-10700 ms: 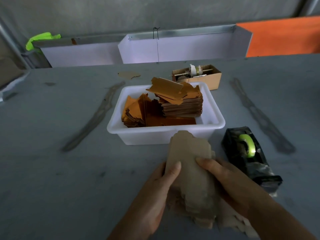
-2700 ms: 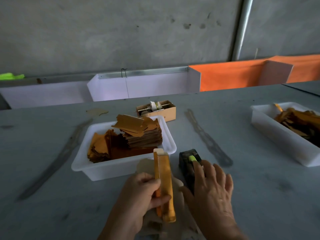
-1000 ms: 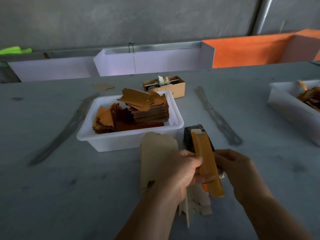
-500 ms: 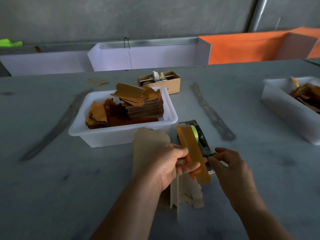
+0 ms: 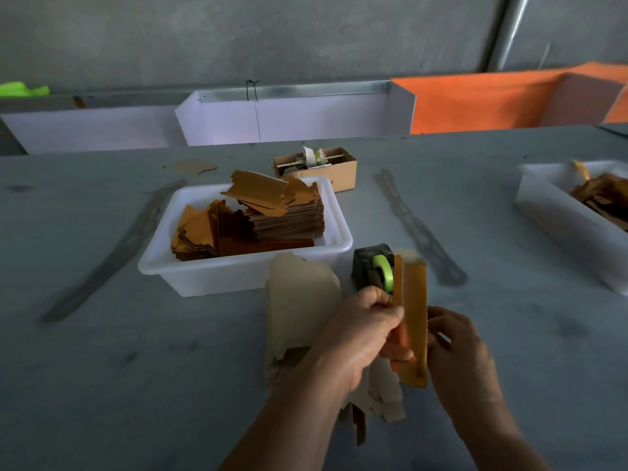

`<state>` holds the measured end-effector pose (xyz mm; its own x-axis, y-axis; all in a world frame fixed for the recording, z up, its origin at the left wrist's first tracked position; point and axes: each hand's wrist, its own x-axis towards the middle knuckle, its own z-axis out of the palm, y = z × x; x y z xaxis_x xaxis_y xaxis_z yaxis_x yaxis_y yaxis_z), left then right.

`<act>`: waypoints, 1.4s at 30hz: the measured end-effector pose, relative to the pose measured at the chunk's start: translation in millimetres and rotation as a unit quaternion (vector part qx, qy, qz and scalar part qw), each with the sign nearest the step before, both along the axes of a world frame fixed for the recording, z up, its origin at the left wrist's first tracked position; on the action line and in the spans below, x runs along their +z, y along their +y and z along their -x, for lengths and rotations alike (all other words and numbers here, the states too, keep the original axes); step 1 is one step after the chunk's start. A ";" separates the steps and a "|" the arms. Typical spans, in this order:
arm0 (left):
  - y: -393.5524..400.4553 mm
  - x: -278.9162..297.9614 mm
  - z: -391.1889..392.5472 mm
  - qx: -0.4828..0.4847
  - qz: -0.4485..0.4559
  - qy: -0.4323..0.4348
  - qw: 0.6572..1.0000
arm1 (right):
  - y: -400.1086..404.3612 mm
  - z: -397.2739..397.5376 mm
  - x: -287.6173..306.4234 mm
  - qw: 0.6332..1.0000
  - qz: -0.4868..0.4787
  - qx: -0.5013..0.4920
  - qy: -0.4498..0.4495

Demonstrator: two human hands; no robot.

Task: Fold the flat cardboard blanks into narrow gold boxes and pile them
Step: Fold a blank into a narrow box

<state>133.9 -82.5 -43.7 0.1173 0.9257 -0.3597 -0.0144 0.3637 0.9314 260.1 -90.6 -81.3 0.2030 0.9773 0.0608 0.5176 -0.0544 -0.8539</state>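
Gold card fills my left hand (image 5: 360,329): a narrow box (image 5: 412,321), folded and standing almost upright just in front of the tape dispenser (image 5: 373,268). The grip of this hand is closed around the left edge of the box, with the thumb on the near face. My right hand (image 5: 457,348) is at the right edge of the box, near its middle; the fingers are curled and the tips meet as if they pinch something small, but I cannot tell what is between them, or if they touch the box. The top end of the box hides part of the green tape roll on the dispenser.

To the left of the dispenser, touching the grey bench (image 5: 102,385), lies a pile of flat blanks (image 5: 299,297) with the plain brown side up; my left wrist covers its near part. Behind this pile, and left of the dispenser, stands a white tub (image 5: 238,277) that holds more blanks, gold side up, in a stack and some loose ones. Beyond the tub is a small carton (image 5: 339,171) with small items I cannot make out. Well to the right of the dispenser, at the edge of the view, is a second tub (image 5: 560,226) with gold pieces inside.
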 end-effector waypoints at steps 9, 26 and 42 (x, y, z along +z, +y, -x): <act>2.8 2.1 -1.4 0.017 0.022 0.000 1.000 | 4.8 -6.2 0.1 0.995 -0.046 0.025 -0.082; -1.0 13.0 8.3 0.040 0.049 -0.129 0.990 | 17.5 -19.8 73.9 0.961 0.011 0.273 0.040; -2.3 11.4 15.5 0.023 0.038 -0.167 0.985 | 25.9 -7.9 65.2 0.969 -0.001 0.233 -0.079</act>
<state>118.4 -84.8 -32.3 0.1998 0.9044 -0.3770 -0.3331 0.4246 0.8419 268.0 -64.7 -16.1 -0.2722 0.9606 0.0566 0.6106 0.2179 -0.7614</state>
